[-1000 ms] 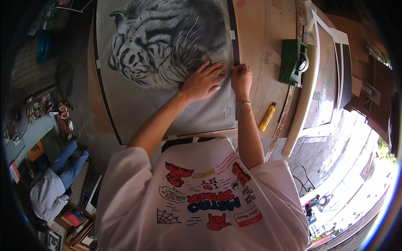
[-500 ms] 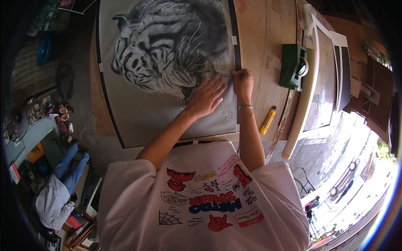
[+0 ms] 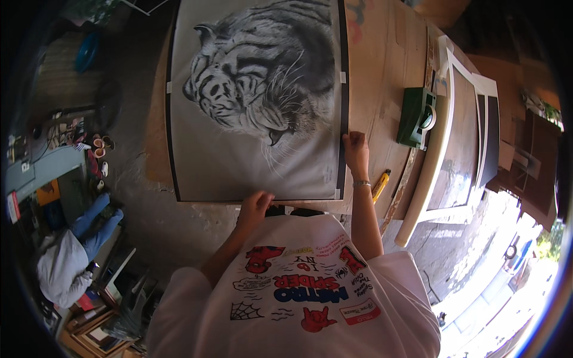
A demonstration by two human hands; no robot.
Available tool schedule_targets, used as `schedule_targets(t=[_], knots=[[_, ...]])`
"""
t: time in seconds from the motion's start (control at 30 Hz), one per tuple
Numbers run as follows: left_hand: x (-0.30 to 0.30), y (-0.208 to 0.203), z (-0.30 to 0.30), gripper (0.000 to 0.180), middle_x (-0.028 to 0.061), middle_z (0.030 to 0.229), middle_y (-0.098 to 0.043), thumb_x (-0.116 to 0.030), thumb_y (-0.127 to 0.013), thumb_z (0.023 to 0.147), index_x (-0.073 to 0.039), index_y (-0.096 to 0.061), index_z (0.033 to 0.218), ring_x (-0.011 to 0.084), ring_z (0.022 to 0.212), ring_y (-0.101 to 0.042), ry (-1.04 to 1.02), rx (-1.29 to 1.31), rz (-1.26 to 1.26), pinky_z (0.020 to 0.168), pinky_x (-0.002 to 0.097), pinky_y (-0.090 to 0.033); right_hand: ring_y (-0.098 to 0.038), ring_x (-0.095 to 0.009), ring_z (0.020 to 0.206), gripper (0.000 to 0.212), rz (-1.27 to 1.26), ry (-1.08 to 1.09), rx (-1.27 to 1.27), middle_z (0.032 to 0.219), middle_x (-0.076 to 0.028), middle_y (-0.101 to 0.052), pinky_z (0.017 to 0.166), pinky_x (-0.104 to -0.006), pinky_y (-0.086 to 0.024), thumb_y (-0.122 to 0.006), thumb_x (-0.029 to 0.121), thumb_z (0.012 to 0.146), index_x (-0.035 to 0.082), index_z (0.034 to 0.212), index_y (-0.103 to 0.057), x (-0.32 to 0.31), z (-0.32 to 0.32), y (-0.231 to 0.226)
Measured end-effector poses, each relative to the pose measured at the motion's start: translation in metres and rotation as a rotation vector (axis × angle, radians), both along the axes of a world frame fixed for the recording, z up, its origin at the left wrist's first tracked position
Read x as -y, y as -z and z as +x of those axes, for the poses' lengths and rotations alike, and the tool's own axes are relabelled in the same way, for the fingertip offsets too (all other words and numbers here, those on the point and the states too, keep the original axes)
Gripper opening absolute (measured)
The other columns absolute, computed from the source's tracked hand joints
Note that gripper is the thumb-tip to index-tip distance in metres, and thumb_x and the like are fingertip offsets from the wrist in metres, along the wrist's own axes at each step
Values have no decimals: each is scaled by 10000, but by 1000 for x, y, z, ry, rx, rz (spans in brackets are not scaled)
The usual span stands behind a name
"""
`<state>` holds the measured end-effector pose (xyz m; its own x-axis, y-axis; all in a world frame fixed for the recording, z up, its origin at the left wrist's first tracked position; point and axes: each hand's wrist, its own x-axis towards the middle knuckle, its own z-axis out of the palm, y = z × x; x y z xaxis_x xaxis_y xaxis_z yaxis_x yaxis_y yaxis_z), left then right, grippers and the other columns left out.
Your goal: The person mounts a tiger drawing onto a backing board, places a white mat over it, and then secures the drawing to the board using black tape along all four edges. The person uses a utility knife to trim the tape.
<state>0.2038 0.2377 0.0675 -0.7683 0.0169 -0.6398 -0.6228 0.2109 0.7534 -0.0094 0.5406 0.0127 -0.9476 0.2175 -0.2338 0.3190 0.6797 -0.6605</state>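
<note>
A black-and-white tiger drawing (image 3: 256,77) on grey paper lies sideways on a black backing sheet (image 3: 344,107), which shows as a thin border. Small pieces of white tape (image 3: 342,77) sit along its edges. My right hand (image 3: 357,152), with a bracelet at the wrist, pinches the right edge of the backing sheet. At the near edge, left of my body, my left hand (image 3: 255,206) has its fingers closed on the border. Its thumb is partly hidden.
Right of my right hand lie a yellow utility knife (image 3: 381,185) and a green tape dispenser (image 3: 416,118). A long pale roll (image 3: 424,197) runs beside white frames (image 3: 462,137) on the wooden table (image 3: 373,77). Another person (image 3: 68,268) is at the lower left.
My left hand has left the drawing's surface and closed at its near edge. My right hand has slid nearer along the right edge. The view has shifted, placing the drawing further right.
</note>
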Motion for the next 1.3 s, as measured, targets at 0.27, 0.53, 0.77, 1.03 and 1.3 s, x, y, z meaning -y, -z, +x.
schedule_targets(t=[0.27,0.53,0.77,1.03,1.3], knots=[[-69,20,62,379,78,1044,-734,-357,-559,1072,10,-644,1119,143,849,-689,-535,322,191,703,270,-525,-717,-251,868,345,-142,-130,132,914,-148,-752,777,-368,-544,-697,273,961,-52,1078,-712,-25,-28,30],[-123,64,53,364,75,1102,-621,-358,-528,1087,-41,-557,1262,190,934,-677,-968,174,432,780,333,-565,-633,-152,625,122,-537,-170,420,750,-61,-658,529,-295,-496,-581,76,964,2,972,-677,-29,-10,46],[-78,80,97,422,62,1116,-599,-388,-519,1095,-51,-532,1348,178,1002,-626,-1340,64,302,798,339,-521,-645,-154,711,175,-693,-51,522,827,-50,-659,612,-310,-529,-602,204,1044,31,1039,-628,20,95,46],[55,118,176,476,25,922,-580,-512,-630,1035,-40,-620,1098,160,790,-513,-1334,-69,-200,711,330,-439,-678,-159,764,224,-709,-424,679,878,-71,-679,649,-292,-552,-626,181,1021,-11,1137,-628,81,189,22],[160,130,208,478,44,839,-600,-477,-612,1052,-7,-655,979,180,782,-537,-1255,-125,-406,728,357,-460,-737,-269,829,205,-238,-420,-132,890,-138,-751,736,-398,-565,-677,237,997,39,1036,-709,26,61,11]])
